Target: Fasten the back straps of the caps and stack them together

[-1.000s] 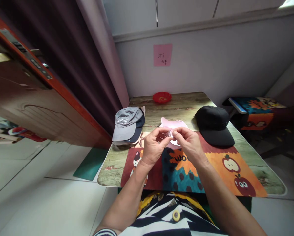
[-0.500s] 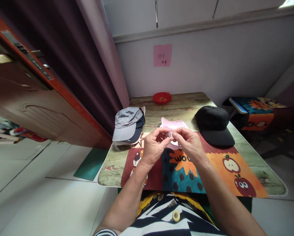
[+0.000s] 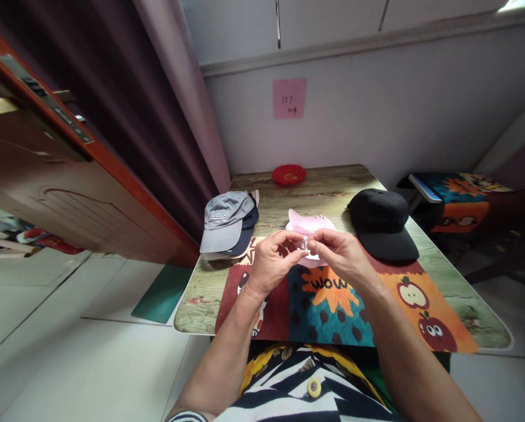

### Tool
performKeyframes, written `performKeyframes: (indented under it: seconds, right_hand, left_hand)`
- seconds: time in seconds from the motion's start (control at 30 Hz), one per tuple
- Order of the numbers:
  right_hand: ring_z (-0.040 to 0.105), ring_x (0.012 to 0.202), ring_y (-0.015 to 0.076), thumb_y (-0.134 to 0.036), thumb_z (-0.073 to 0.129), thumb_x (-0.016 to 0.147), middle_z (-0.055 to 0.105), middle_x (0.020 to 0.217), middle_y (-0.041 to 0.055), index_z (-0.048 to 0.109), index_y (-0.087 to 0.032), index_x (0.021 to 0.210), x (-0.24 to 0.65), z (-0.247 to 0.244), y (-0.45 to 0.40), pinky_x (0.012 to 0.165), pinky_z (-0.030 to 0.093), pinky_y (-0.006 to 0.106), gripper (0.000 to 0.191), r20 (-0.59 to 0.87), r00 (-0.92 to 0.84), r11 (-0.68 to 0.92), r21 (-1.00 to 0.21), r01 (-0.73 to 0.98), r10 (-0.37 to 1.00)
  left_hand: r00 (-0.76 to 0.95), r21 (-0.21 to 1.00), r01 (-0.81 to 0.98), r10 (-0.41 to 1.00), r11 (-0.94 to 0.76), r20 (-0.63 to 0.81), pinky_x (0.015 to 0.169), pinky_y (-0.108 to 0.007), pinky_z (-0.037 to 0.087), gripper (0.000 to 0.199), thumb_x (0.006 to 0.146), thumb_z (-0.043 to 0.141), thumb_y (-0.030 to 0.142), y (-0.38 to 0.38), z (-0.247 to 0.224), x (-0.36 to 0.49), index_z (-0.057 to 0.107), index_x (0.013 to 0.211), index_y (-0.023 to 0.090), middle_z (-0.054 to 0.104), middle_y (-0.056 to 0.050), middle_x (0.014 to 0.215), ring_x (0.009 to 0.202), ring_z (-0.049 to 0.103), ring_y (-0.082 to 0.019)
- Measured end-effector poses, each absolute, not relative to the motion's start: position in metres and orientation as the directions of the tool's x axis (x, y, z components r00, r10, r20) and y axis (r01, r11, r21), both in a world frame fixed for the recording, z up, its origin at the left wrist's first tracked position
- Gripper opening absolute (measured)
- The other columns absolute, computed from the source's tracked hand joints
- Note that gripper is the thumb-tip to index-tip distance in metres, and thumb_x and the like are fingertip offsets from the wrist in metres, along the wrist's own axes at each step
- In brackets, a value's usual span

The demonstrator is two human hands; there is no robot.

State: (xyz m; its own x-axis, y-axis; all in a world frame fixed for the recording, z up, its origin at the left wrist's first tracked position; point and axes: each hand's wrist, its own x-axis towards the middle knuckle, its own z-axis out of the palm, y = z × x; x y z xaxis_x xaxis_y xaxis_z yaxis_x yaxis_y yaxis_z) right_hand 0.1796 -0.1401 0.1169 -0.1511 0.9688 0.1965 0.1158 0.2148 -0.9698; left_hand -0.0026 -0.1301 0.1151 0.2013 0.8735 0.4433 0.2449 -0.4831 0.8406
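A small, shiny, silvery piece (image 3: 303,244), its material too small to tell, sits between the fingertips of both hands. The left hand (image 3: 269,264) has thumb and forefinger clamped on it from the left, forefinger above and thumb below. The right hand (image 3: 344,257) meets it from the right, thumb and forefinger drawn close; whether they grip the piece or something beside it cannot be told.

Just beyond and beneath the fingers lies a pale pink cap (image 3: 313,223) with a curved edge that rises to a point on the left, partly hidden by the hands. Under it and nearer the body than the fingers spreads a flat, multicoloured mat (image 3: 304,322) with orange, teal and dark red panels, a "WOW" burst and printed apples.

Left of the fingers, a grey cloth baseball cap (image 3: 225,212) with white lettering rests on a dark navy cap (image 3: 248,231). To their right stands a plain black baseball cap (image 3: 379,218), brim toward the body. Well beyond the fingers, a shallow red dish with a wavy rim (image 3: 289,174) sits near the far edge of the wood-grain table (image 3: 344,179). Farther still, a pink paper square (image 3: 289,98) with handwriting is on the pale wall.
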Motion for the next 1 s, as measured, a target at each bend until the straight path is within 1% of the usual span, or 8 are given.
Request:
performKeyframes:
  seconds: [0.17,0.4,0.57,0.63,0.73,0.8,0.9,1.0]
  right_hand:
    - [0.058,0.069,0.0154,-0.048,0.066,0.088,0.065,0.075,0.0028,0.069,-0.018,0.081,0.181,0.116,-0.139,0.058,0.049,0.025,0.031,0.202,-0.181,0.225,-0.967,0.121,0.963]
    - [0.055,0.066,0.0137,-0.048,0.065,0.088,0.062,0.074,0.0014,0.067,-0.018,0.079,0.181,0.118,-0.14,0.058,0.044,0.024,0.031,0.198,-0.22,0.225,-0.969,0.103,0.955]
    - [0.054,0.066,0.0137,-0.049,0.065,0.089,0.062,0.074,0.001,0.066,-0.018,0.078,0.18,0.118,-0.14,0.059,0.044,0.025,0.032,0.206,-0.238,0.237,-0.965,0.112,0.949]
    - [0.056,0.067,0.0141,-0.049,0.065,0.09,0.063,0.075,0.0012,0.065,-0.018,0.082,0.177,0.116,-0.139,0.06,0.044,0.026,0.032,0.201,-0.223,0.226,-0.97,0.088,0.954]
    - [0.058,0.066,0.014,-0.048,0.068,0.089,0.064,0.076,0.0003,0.062,-0.02,0.091,0.172,0.111,-0.139,0.06,0.045,0.026,0.028,0.193,-0.15,0.203,-0.978,0.052,0.97]
    - [0.059,0.067,0.0138,-0.046,0.068,0.089,0.064,0.078,-0.0003,0.059,-0.021,0.092,0.169,0.109,-0.139,0.061,0.047,0.026,0.027,0.213,-0.119,0.218,-0.975,0.029,0.97]
    - [0.063,0.073,0.0151,-0.042,0.065,0.092,0.065,0.082,0.0013,0.059,-0.021,0.09,0.169,0.108,-0.14,0.067,0.05,0.028,0.022,0.269,-0.146,0.275,-0.961,0.021,0.952]
    - [0.066,0.079,0.0167,-0.037,0.06,0.095,0.066,0.085,0.0023,0.06,-0.022,0.101,0.171,0.11,-0.143,0.072,0.052,0.03,0.017,0.3,-0.188,0.315,-0.947,0.06,0.935]
  left_hand:
    - [0.225,0.833,0.25,0.866,-0.494,0.446,0.061,-0.022,0.053,0.018,0.079,0.079,0.025,-0.13,0.115,-0.005,0.074,0.095,0.019,0.072,-0.004,0.087,0.068,0.063,-0.012]
    - [0.284,0.831,0.248,0.857,-0.498,0.43,0.064,-0.024,0.054,0.021,0.08,0.079,0.027,-0.129,0.117,-0.009,0.075,0.1,0.02,0.072,-0.004,0.087,0.069,0.064,-0.013]
    - [0.304,0.821,0.264,0.851,-0.507,0.428,0.065,-0.024,0.054,0.019,0.079,0.079,0.025,-0.129,0.117,-0.01,0.075,0.097,0.02,0.073,-0.004,0.088,0.069,0.064,-0.013]
    - [0.283,0.822,0.262,0.855,-0.505,0.435,0.065,-0.024,0.053,0.019,0.08,0.079,0.025,-0.128,0.116,-0.009,0.075,0.097,0.019,0.073,-0.004,0.087,0.07,0.064,-0.013]
    - [0.257,0.837,0.251,0.867,-0.486,0.426,0.064,-0.023,0.052,0.018,0.08,0.078,0.025,-0.128,0.114,-0.008,0.074,0.097,0.019,0.072,-0.003,0.085,0.07,0.064,-0.013]
    - [0.249,0.85,0.245,0.878,-0.466,0.41,0.063,-0.023,0.052,0.019,0.08,0.079,0.025,-0.127,0.114,-0.008,0.074,0.097,0.019,0.071,-0.003,0.085,0.07,0.063,-0.012]
    - [0.241,0.861,0.241,0.887,-0.448,0.394,0.063,-0.022,0.051,0.019,0.079,0.079,0.027,-0.127,0.114,-0.01,0.074,0.095,0.019,0.069,-0.004,0.088,0.071,0.063,-0.012]
    - [0.245,0.861,0.245,0.888,-0.445,0.389,0.061,-0.022,0.05,0.02,0.079,0.08,0.029,-0.128,0.114,-0.012,0.074,0.095,0.019,0.068,-0.004,0.09,0.07,0.062,-0.012]
